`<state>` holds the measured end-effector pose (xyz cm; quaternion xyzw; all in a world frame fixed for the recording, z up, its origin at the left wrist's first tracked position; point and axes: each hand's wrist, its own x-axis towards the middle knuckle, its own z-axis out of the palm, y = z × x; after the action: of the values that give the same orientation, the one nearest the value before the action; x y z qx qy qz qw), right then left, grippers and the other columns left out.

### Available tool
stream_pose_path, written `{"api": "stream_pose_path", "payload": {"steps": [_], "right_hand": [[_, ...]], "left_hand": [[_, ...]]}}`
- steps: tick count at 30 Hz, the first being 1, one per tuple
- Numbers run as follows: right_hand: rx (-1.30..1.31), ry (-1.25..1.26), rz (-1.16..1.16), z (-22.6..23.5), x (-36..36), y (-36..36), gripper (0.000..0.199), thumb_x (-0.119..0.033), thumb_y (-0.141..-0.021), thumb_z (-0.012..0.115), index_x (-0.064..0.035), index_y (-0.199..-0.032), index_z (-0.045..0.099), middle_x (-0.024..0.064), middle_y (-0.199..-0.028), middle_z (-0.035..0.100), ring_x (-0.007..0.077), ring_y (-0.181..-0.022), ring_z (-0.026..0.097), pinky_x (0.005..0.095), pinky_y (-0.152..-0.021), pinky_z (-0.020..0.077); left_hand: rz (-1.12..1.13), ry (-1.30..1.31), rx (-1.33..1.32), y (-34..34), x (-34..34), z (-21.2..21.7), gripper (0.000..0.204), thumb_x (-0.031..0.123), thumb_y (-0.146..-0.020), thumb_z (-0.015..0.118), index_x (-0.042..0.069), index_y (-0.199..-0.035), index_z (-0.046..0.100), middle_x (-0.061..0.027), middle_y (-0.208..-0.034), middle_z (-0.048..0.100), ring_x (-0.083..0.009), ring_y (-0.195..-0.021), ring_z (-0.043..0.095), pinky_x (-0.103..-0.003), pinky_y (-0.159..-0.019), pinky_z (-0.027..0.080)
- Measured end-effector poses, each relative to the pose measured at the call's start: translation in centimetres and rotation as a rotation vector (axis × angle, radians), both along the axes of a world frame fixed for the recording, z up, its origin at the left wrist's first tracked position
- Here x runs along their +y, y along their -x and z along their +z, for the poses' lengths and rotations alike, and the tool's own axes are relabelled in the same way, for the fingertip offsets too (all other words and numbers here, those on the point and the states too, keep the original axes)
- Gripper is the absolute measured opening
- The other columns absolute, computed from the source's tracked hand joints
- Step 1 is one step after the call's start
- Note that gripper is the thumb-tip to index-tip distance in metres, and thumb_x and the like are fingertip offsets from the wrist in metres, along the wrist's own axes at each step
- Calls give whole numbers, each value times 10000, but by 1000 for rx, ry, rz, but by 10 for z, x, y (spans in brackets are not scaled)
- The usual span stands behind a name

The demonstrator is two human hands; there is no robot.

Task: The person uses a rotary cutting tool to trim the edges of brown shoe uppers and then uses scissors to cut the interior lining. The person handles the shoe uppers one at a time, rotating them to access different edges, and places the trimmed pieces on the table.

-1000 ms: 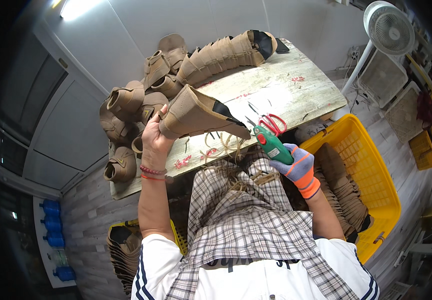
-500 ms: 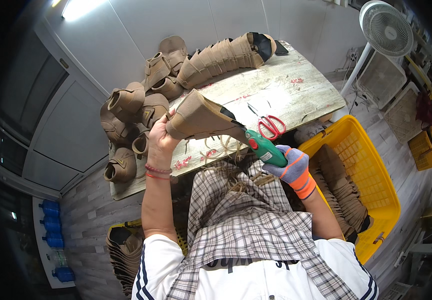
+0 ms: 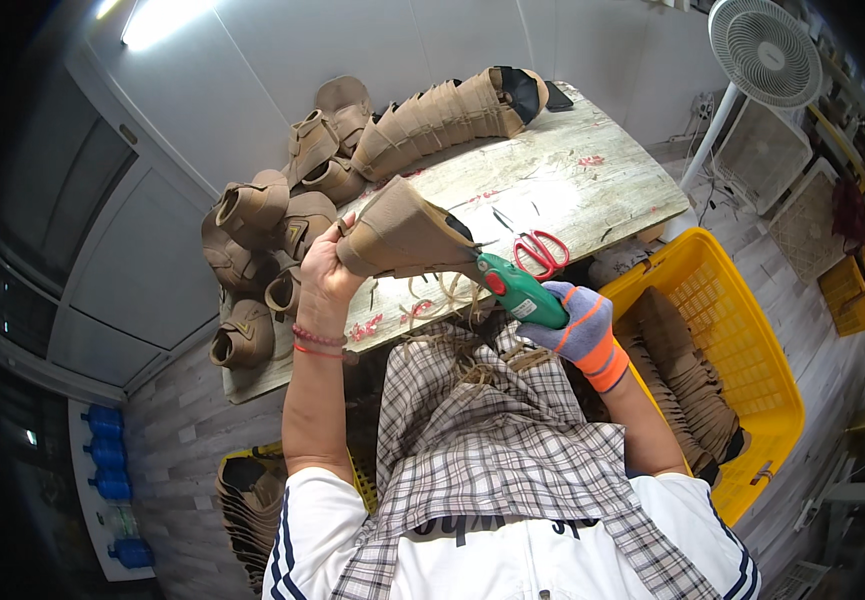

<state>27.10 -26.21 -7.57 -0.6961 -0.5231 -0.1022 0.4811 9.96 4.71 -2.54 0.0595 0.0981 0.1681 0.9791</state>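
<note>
My bare left hand (image 3: 329, 268) grips a brown shoe upper (image 3: 400, 232) by its left end, above the near side of the table. My right hand (image 3: 584, 328), in a grey and orange glove, is wrapped round a green handheld electric cutter (image 3: 520, 291) with a red button. The cutter's tip meets the lower right edge of the upper, where its dark lining shows. Thin tan trimmings (image 3: 444, 298) hang beneath the upper, and more tan strips (image 3: 482, 368) lie on my checked apron (image 3: 492, 440).
Red-handled scissors (image 3: 540, 254) lie on the worn table (image 3: 602, 180). Finished-looking brown uppers (image 3: 252, 205) are heaped at its left, with a nested row (image 3: 442, 122) at the back. A yellow basket (image 3: 742, 350) of stacked uppers stands at right; a fan (image 3: 767, 55) is behind.
The cutter and my right hand have shifted slightly left and up along the upper's edge. My left hand keeps its hold, with the upper tilted a little differently.
</note>
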Motion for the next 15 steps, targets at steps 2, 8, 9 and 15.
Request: {"api": "stream_pose_path", "payload": {"steps": [2, 8, 9, 15], "right_hand": [[7, -44, 11, 4, 4, 2, 566, -435, -573, 882, -47, -937, 688, 117, -708, 664, 261, -597, 645, 332, -558, 518], [82, -57, 14, 6, 11, 5, 582, -427, -580, 883, -33, -961, 689, 123, -703, 668, 264, -599, 655, 325, -557, 523], [98, -54, 12, 6, 12, 5, 581, -425, -582, 884, -31, -963, 689, 124, -703, 669, 264, -600, 658, 324, -556, 524], [340, -17, 34, 10, 17, 10, 581, -403, -605, 886, -17, -984, 676, 123, -736, 692, 203, -637, 688, 292, -577, 537]], "left_hand": [[-17, -13, -49, -3, -6, 2, 340, 164, -1015, 384, -87, -1210, 507, -288, -1209, 577, -387, -1131, 574, -508, -1007, 449], [241, -321, -79, -6, -23, 4, 330, 193, -1004, 461, -44, -1218, 544, -190, -1251, 593, -311, -1172, 565, -473, -1021, 439], [204, -391, -117, -6, -27, 8, 331, 185, -1001, 468, -41, -1233, 538, -182, -1259, 590, -305, -1176, 562, -470, -1022, 438], [277, -710, -111, -7, -49, 21, 352, 131, -981, 507, -28, -1295, 507, -152, -1293, 575, -276, -1186, 558, -450, -1029, 434]]}}
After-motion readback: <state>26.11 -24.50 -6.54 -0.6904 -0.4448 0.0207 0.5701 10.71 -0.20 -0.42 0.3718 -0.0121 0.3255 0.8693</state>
